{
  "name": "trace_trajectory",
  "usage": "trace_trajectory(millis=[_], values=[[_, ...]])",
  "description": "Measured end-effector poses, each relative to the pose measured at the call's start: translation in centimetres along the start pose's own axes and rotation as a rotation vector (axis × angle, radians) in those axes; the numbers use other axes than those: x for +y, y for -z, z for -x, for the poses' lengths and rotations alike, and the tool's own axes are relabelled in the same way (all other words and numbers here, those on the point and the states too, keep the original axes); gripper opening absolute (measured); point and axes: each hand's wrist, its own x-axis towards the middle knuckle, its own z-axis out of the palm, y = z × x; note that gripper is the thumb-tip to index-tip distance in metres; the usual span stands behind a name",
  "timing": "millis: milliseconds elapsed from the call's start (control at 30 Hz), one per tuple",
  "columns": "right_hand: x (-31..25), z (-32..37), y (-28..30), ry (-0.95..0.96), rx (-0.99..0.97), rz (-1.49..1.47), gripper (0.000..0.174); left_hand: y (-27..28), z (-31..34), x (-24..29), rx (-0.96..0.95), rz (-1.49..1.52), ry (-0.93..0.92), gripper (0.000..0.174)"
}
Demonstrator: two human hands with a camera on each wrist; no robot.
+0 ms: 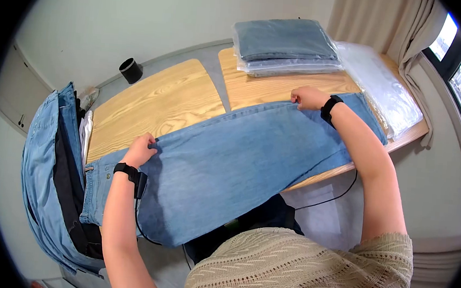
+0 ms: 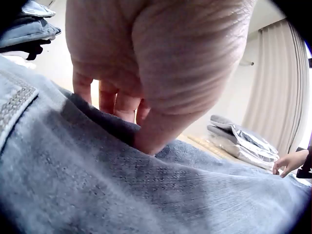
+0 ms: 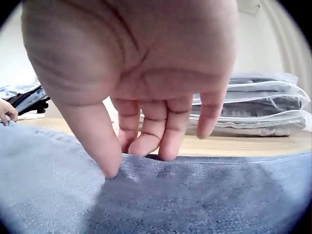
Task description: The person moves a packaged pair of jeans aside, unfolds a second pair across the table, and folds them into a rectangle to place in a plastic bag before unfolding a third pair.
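A pair of blue jeans (image 1: 229,165), folded lengthwise, lies across the table with its waistband at the left and leg ends at the right. My left hand (image 1: 140,151) holds the far edge just past the pocket. In the left wrist view its thumb (image 2: 153,129) presses the near side of the denim, and the fingertips are hidden behind it. Farther along the same edge, my right hand (image 1: 308,98) pinches the seam. The right wrist view shows that thumb (image 3: 105,146) in front and fingers behind the edge. The jeans' near side hangs over the table's front edge.
Several jeans (image 1: 41,168) and dark garments are heaped at the left. At the back stands a stack of bagged jeans (image 1: 285,43), beside clear plastic bags (image 1: 379,85) on the right. A black cup-shaped container (image 1: 131,71) sits behind the wooden table (image 1: 164,96). Cables hang from both wrists.
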Motion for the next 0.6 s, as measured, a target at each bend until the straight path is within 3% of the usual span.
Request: trace_trajectory(millis=[233, 367, 467, 600], values=[[1.2, 0.5, 1.8, -0.092, -0.106, -0.210, 0.016, 0.4, 0.3, -0.8, 0.068, 0.015, -0.034, 0.025], [0.2, 0.4, 3.1, -0.078, -0.134, -0.123, 0.014, 0.8, -0.6, -0.1, 0.105, -0.028, 0.039, 0.020], [1.0, -0.6, 1.9, -0.078, -0.051, -0.099, 0.016, 0.6, -1.1, 0.6, 0.118, -0.141, 0.071, 0.021], [0.2, -1.4, 1.0, -0.082, 0.000, -0.005, 0.014, -1.3, -2.5, -0.7, 0.123, -0.301, 0.014, 0.025]])
